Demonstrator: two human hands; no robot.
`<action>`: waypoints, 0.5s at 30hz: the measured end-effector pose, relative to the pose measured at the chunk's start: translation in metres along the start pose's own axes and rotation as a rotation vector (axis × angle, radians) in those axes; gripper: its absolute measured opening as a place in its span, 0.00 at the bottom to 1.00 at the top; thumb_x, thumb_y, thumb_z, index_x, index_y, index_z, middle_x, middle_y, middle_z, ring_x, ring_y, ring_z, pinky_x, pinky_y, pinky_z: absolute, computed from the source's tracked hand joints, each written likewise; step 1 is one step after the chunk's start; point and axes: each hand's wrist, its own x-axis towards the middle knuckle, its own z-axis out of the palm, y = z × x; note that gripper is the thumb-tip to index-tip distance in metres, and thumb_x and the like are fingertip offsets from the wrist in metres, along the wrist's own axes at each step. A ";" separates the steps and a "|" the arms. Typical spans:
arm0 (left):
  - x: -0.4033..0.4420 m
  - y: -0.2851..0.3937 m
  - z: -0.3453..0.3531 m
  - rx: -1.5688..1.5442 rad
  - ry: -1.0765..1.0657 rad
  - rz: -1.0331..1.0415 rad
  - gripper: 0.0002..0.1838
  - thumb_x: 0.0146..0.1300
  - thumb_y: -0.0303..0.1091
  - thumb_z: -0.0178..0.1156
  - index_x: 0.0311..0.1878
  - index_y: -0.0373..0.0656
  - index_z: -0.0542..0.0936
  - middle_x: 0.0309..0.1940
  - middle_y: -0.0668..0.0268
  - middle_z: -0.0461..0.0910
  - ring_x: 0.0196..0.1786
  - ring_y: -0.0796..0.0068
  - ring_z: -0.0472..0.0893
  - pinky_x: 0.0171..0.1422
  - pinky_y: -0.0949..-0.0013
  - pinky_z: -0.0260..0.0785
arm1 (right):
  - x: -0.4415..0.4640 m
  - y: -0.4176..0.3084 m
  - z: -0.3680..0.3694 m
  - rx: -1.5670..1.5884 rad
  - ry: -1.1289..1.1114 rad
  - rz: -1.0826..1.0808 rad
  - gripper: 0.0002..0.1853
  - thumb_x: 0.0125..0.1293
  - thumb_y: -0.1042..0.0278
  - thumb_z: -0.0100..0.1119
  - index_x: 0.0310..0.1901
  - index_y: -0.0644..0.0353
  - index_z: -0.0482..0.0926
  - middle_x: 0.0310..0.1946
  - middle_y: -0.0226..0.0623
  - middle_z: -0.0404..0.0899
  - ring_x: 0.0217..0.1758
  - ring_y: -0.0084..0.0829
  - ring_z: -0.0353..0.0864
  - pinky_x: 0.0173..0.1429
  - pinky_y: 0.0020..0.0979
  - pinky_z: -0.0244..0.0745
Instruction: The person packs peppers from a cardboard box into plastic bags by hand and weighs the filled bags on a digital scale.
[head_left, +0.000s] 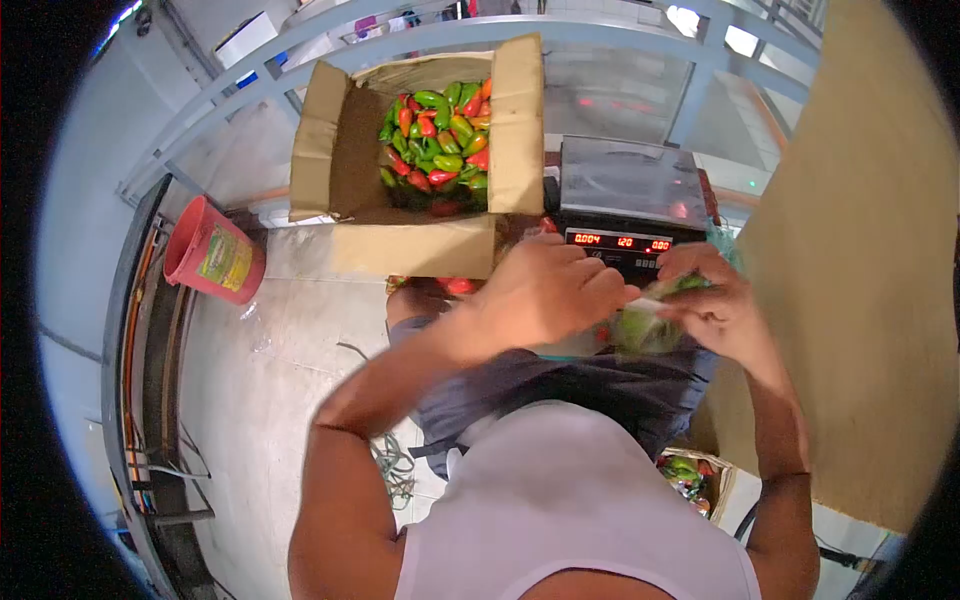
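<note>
A clear plastic bag (645, 332) with green contents, blurred by motion, hangs above my lap in front of the scale. My left hand (555, 290) is closed, its fingertips pinching the whitish twisted neck of the bag. On the other side, my right hand (715, 305) has its fingers curled round the bag's top. Just beyond both hands stands a digital scale (628, 185) with a bare metal plate and lit red figures. An open cardboard box (515, 130) to the left of the scale holds many red and green peppers (440, 140).
A red bucket (215, 250) with a yellow label stands at the left on the pale floor. Another box of peppers (690, 475) is by my right side. Tangled string (393, 470) lies on the floor. A brown panel (850, 280) rises at the right, metal railings (560, 32) behind.
</note>
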 end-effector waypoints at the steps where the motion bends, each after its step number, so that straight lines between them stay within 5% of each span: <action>1: 0.003 0.012 0.001 -0.128 0.003 -0.142 0.08 0.66 0.39 0.62 0.35 0.46 0.80 0.20 0.67 0.73 0.22 0.67 0.77 0.26 0.62 0.67 | 0.002 0.001 -0.007 -0.096 0.014 -0.093 0.12 0.49 0.81 0.72 0.37 0.58 0.85 0.47 0.41 0.78 0.55 0.43 0.78 0.59 0.42 0.74; 5: 0.022 0.101 0.024 -0.890 0.172 -0.608 0.13 0.72 0.40 0.57 0.50 0.41 0.81 0.31 0.64 0.82 0.36 0.71 0.83 0.38 0.65 0.74 | 0.017 0.002 -0.009 -0.230 0.575 -0.182 0.13 0.52 0.86 0.66 0.37 0.58 0.85 0.46 0.37 0.78 0.56 0.40 0.78 0.64 0.47 0.74; 6: 0.022 0.109 0.033 -1.096 0.020 -0.668 0.14 0.73 0.40 0.57 0.52 0.41 0.80 0.35 0.62 0.82 0.40 0.70 0.83 0.43 0.64 0.74 | 0.025 -0.003 0.002 -0.107 0.806 -0.167 0.06 0.52 0.78 0.71 0.32 0.57 0.85 0.47 0.35 0.78 0.57 0.39 0.77 0.66 0.50 0.73; 8: 0.014 0.107 0.055 -1.319 -0.121 -0.672 0.14 0.72 0.39 0.57 0.53 0.41 0.80 0.38 0.59 0.83 0.44 0.67 0.83 0.48 0.63 0.75 | 0.015 -0.027 0.020 0.741 1.100 0.075 0.06 0.52 0.69 0.73 0.28 0.56 0.84 0.47 0.35 0.77 0.58 0.40 0.76 0.66 0.50 0.74; 10: 0.002 0.080 0.080 -1.173 0.082 -0.462 0.11 0.70 0.36 0.58 0.49 0.40 0.79 0.33 0.57 0.80 0.40 0.62 0.83 0.45 0.62 0.75 | 0.012 -0.030 0.026 1.188 0.975 0.184 0.09 0.52 0.63 0.74 0.26 0.56 0.84 0.46 0.35 0.76 0.58 0.39 0.75 0.65 0.47 0.72; 12: 0.002 0.033 0.074 -0.944 0.136 -0.309 0.08 0.67 0.34 0.60 0.44 0.40 0.79 0.26 0.57 0.78 0.35 0.59 0.83 0.40 0.60 0.74 | 0.007 -0.016 0.036 1.171 0.543 0.113 0.11 0.54 0.60 0.73 0.26 0.57 0.83 0.44 0.36 0.75 0.56 0.36 0.75 0.65 0.43 0.69; 13: -0.002 0.013 0.055 -0.793 0.014 -0.347 0.08 0.66 0.35 0.61 0.43 0.41 0.80 0.27 0.58 0.78 0.35 0.58 0.83 0.40 0.60 0.74 | 0.004 -0.007 0.040 1.144 0.331 0.075 0.12 0.54 0.59 0.73 0.26 0.58 0.82 0.43 0.37 0.75 0.55 0.35 0.74 0.65 0.41 0.68; 15: -0.004 -0.013 0.019 -0.387 -0.240 -0.412 0.08 0.66 0.36 0.62 0.42 0.42 0.81 0.32 0.59 0.81 0.37 0.54 0.82 0.40 0.58 0.74 | -0.017 0.026 0.045 0.785 0.344 0.299 0.11 0.54 0.62 0.74 0.26 0.60 0.82 0.42 0.36 0.74 0.51 0.33 0.73 0.62 0.37 0.66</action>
